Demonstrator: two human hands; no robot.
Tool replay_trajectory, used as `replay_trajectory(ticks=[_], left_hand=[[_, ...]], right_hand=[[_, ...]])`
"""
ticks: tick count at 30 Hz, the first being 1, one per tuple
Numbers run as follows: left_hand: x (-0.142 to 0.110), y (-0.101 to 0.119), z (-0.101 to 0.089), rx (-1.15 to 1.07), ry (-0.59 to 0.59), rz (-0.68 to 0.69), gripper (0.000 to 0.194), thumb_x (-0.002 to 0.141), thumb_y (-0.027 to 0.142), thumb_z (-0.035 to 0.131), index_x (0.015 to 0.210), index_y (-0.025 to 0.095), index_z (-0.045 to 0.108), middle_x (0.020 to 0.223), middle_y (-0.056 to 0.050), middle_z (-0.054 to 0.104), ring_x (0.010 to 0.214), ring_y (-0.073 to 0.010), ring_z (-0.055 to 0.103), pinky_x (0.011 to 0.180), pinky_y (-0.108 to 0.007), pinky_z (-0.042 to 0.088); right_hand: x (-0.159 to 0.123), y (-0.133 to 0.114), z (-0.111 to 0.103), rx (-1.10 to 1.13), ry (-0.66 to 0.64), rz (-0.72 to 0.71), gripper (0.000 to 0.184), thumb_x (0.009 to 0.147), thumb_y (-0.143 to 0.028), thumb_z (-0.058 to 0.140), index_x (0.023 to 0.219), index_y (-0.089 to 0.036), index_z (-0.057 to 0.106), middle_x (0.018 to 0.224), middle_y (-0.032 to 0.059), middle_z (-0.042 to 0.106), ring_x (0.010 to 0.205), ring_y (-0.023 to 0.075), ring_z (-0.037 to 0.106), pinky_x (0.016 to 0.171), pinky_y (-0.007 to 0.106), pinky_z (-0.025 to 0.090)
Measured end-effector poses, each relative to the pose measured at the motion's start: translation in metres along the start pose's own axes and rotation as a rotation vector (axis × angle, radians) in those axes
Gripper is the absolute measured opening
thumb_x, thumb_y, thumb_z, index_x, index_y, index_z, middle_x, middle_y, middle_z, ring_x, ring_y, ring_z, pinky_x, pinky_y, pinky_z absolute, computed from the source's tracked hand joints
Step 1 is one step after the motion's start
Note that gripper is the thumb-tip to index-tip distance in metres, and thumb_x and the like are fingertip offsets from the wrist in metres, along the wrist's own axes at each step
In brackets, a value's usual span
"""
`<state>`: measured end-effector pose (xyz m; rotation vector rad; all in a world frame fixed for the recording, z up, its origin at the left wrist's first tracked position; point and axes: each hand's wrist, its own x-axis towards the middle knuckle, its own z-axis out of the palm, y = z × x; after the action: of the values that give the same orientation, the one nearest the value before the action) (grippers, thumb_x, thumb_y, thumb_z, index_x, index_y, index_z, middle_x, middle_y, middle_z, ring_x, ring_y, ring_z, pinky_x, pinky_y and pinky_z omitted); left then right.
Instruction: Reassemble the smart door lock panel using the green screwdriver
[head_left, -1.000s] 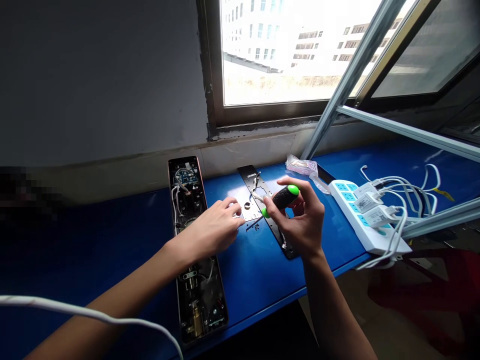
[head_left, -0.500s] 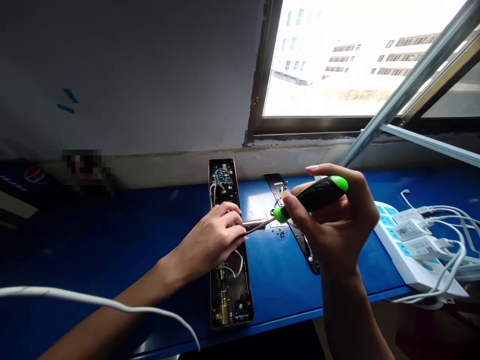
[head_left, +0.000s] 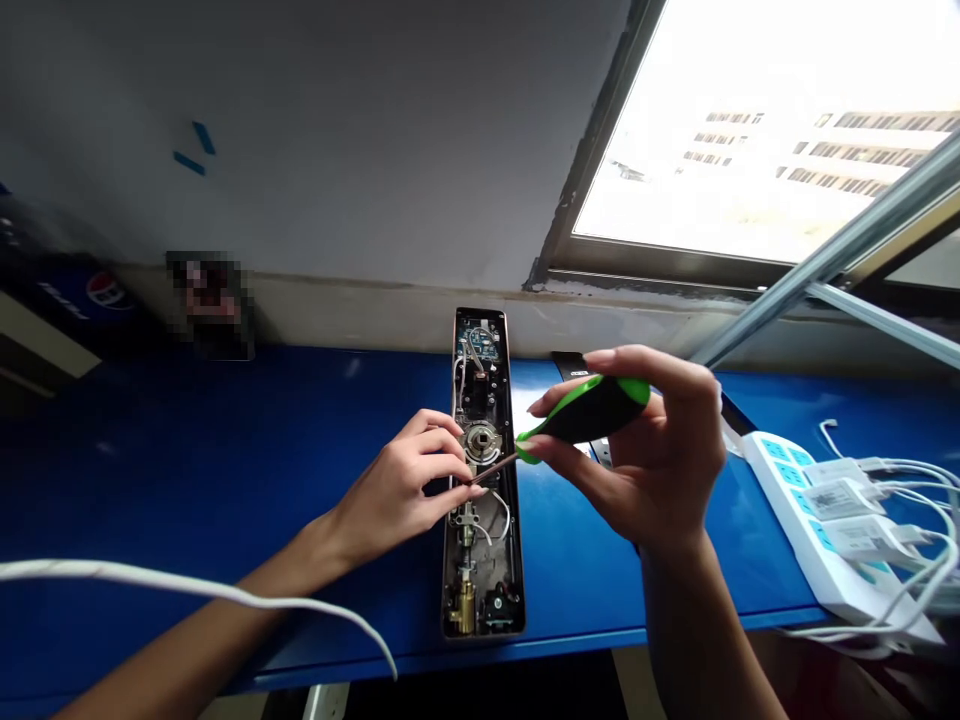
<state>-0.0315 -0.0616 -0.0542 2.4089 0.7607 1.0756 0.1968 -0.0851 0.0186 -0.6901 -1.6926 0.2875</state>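
Observation:
A long, open door lock housing [head_left: 514, 560] stands lengthwise on the blue table, its inner parts showing. Inside are a circuit board [head_left: 480, 342], a round metal hub [head_left: 482, 441] and a brass-coloured cylinder [head_left: 465, 606]. My right hand [head_left: 652, 450] grips a screwdriver [head_left: 585, 412] by its black and green handle. Its shaft slants down to the left, the tip reaching between the thumb and index finger of my left hand [head_left: 420, 470], just below the hub. Those fingertips are closed around the tip; whether they hold a small part is hidden.
To the right lies a white power strip [head_left: 787, 530] with several chargers [head_left: 832, 500] and cables. A dark plate [head_left: 570, 363] lies partly behind my right hand. A white cable [head_left: 247, 598] crosses the lower left. Metal bars [head_left: 795, 270] slant before the window.
The screwdriver and my right hand have moved left, bringing the tip over the housing. My left hand has drawn back toward the housing's left side, uncovering the hub. The view has shifted.

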Motion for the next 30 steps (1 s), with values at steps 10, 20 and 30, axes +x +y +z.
replay_trajectory(ticks=[10, 20, 30], left_hand=[[-0.013, -0.009, 0.002, 0.108, 0.055, 0.038, 0.015, 0.091, 0.025, 0.081, 0.103, 0.018, 0.077, 0.105, -0.008, 0.074, 0.118, -0.0273, 0.058, 0.099, -0.045, 0.058], [-0.015, -0.016, -0.006, 0.163, -0.033, 0.058, 0.019, 0.094, 0.03, 0.077, 0.107, 0.015, 0.075, 0.109, -0.01, 0.07, 0.117, -0.0275, 0.058, 0.098, -0.045, 0.057], [-0.012, -0.021, -0.02, 0.288, -0.048, 0.145, 0.016, 0.101, 0.015, 0.06, 0.111, 0.014, 0.073, 0.106, -0.011, 0.07, 0.111, -0.0273, 0.06, 0.096, -0.046, 0.056]], right_hand=[[0.002, -0.005, 0.014, -0.091, -0.139, -0.081, 0.069, 0.079, -0.011, 0.087, 0.139, -0.034, 0.06, 0.122, 0.0026, 0.077, 0.096, 0.0224, 0.08, 0.084, 0.037, 0.07], [0.008, -0.004, 0.021, -0.194, -0.33, -0.188, 0.06, 0.09, -0.023, 0.081, 0.144, -0.029, 0.057, 0.108, 0.0045, 0.079, 0.093, 0.021, 0.076, 0.082, 0.037, 0.065], [0.007, -0.006, 0.02, -0.103, -0.194, -0.191, 0.039, 0.088, -0.021, 0.08, 0.127, -0.027, 0.076, 0.109, 0.0078, 0.069, 0.093, 0.0206, 0.071, 0.074, 0.036, 0.066]])
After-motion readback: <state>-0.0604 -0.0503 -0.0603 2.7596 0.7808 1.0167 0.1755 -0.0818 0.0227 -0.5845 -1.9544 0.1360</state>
